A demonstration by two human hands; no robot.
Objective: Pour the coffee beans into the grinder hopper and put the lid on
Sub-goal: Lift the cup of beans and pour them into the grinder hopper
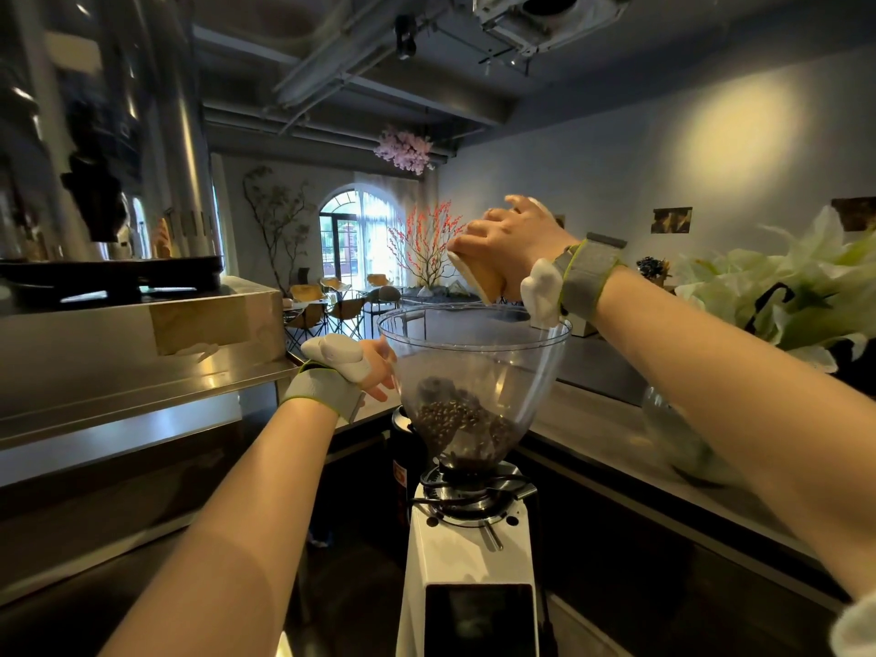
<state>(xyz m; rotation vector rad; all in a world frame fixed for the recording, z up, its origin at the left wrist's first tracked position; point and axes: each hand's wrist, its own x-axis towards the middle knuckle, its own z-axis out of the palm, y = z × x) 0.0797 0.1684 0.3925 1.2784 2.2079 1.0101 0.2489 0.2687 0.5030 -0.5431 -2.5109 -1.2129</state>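
Note:
A white coffee grinder (467, 552) stands in front of me, topped by a clear funnel-shaped hopper (531, 372) with no lid on it. Brown coffee beans (462, 426) fill the hopper's narrow bottom. My right hand (509, 234) grips a tan paper cup (481, 275), tipped mouth-down over the hopper's open rim. My left hand (377, 367) rests against the hopper's left wall, its fingers mostly hidden behind the plastic. No lid is visible. Both wrists wear grey bands with white devices.
A steel counter (142, 400) with a brown box (213, 317) runs along the left. Another counter (616, 429) runs right, carrying a glass vase (673, 433) of pale flowers (796, 296). A black grinder (403, 457) stands just behind the white one.

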